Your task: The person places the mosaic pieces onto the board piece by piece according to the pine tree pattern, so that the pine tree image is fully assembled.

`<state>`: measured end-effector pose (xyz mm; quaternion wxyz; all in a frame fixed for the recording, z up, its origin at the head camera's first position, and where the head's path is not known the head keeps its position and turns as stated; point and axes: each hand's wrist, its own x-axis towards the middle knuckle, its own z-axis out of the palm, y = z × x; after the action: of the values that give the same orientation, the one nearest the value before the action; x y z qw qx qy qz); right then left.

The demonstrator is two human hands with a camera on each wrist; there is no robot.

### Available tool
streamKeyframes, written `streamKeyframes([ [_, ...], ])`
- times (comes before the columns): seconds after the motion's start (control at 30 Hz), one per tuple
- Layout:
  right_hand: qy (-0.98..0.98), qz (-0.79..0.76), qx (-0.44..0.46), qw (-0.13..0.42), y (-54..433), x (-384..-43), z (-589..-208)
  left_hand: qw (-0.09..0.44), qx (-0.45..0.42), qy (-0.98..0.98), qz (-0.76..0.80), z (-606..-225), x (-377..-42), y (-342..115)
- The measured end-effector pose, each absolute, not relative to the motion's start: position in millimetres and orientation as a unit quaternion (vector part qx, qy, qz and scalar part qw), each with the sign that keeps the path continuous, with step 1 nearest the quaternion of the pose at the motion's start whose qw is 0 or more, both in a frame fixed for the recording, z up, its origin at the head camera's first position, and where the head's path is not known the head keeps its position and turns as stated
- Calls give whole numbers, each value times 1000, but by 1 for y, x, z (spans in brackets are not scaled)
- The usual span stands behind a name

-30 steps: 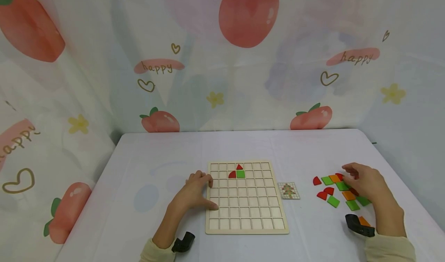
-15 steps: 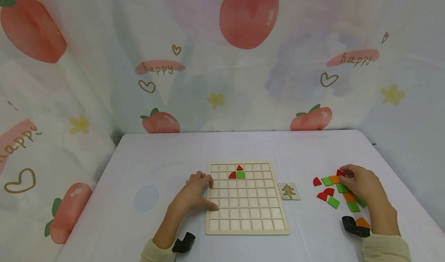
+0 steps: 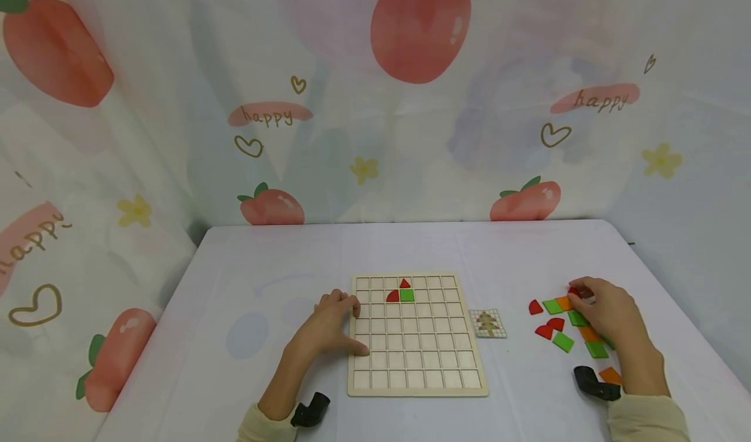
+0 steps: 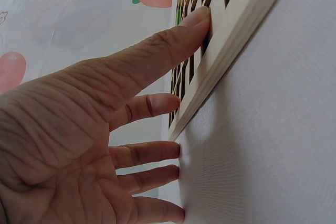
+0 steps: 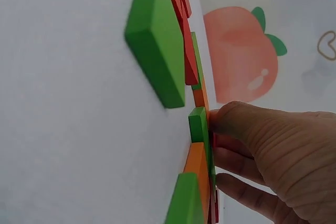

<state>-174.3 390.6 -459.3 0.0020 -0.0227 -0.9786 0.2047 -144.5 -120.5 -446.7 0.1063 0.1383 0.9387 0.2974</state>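
Observation:
My left hand rests at the left edge of a wooden grid board. In the left wrist view, its thumb presses on the board's top face; the other fingers extend straight near the edge. On the board sit a red triangle, a red quarter-round tile and a green square tile. At the right, my right hand pinches a red tile between thumb and fingers, over the loose tiles. That tile is mostly hidden, so its exact shape cannot be told.
A small pattern card with a tree picture lies right of the board. Loose green square tiles, orange tiles and red quarter-round tiles are scattered around the right hand. A printed cloth hangs behind the table.
My right hand has shifted slightly left, and its fingers have closed over a red tile at the back of the pile. The left hand and the board stay put.

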Motion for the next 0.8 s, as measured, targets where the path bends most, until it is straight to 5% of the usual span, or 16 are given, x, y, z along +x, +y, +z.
streamKeyframes([
  [0.8, -967, 234, 49, 84, 338, -170, -430, 109, 135, 940, 296, -446, -144, -119],
])
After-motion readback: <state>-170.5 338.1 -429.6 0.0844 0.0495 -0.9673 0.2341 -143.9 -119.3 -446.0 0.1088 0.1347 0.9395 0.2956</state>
